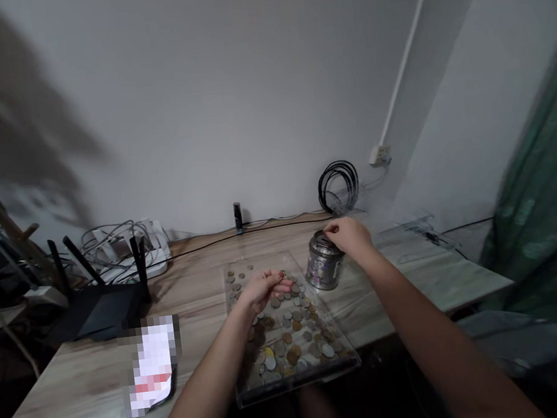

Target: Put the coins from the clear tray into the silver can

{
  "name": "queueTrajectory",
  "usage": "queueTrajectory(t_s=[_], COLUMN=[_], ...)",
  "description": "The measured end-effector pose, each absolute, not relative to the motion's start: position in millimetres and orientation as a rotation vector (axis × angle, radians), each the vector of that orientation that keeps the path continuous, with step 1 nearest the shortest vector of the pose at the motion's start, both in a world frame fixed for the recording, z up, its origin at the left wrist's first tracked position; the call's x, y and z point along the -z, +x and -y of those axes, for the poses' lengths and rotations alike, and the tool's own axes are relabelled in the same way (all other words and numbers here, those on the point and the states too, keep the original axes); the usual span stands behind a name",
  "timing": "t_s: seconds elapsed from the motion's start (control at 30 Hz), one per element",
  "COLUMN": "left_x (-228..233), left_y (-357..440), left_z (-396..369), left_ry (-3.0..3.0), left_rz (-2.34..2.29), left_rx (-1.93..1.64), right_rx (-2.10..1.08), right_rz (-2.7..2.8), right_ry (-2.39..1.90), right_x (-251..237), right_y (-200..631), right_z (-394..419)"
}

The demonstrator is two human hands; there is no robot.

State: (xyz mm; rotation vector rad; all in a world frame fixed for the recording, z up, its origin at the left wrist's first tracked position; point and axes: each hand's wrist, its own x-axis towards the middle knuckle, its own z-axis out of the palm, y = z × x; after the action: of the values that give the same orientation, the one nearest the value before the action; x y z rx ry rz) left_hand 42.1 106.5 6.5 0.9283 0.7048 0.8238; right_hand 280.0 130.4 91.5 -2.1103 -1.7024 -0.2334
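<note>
My left hand [266,288] is palm up over a clear shallow tray [298,382], with a coin [282,273] between its thumb and fingertips. Many loose coins [296,326], silver and gold-coloured, lie spread over the tray beneath it. Just right of the tray, a dark silver tin [323,269] with printed decoration stands upright on the table. The fingers of my right hand [350,235] are pinched together at the top of the tin's lid [325,237]. Whatever these fingers hold is too small and hidden to make out.
A phone [151,364] lies left of the tray on the wooden table [199,352]. Behind it stand a black router [112,312] and a white device with tangled cables [149,264]. Along the wall are a small black bottle-like object [238,217] and a coiled black cable [324,190]. A green curtain [544,205] hangs right.
</note>
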Motion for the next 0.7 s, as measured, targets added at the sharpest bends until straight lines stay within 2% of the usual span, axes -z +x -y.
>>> queueTrajectory(t_s=[0.17, 0.5, 0.7], left_x=[-7, -8, -10], left_y=[43, 42, 42], left_z=[-105, -105, -104], left_ry=[0.951, 0.967, 0.969], left_rz=[-0.695, -0.694, -0.703], left_rx=[-0.805, -0.804, -0.806], right_rx=[-0.117, -0.275, -0.177], right_rz=[1.985, 2.265, 2.350], right_ry=[-2.066, -2.137, -2.216], right_x=[-98, -117, -124], right_y=[305, 298, 286], right_z=[-151, -162, -166])
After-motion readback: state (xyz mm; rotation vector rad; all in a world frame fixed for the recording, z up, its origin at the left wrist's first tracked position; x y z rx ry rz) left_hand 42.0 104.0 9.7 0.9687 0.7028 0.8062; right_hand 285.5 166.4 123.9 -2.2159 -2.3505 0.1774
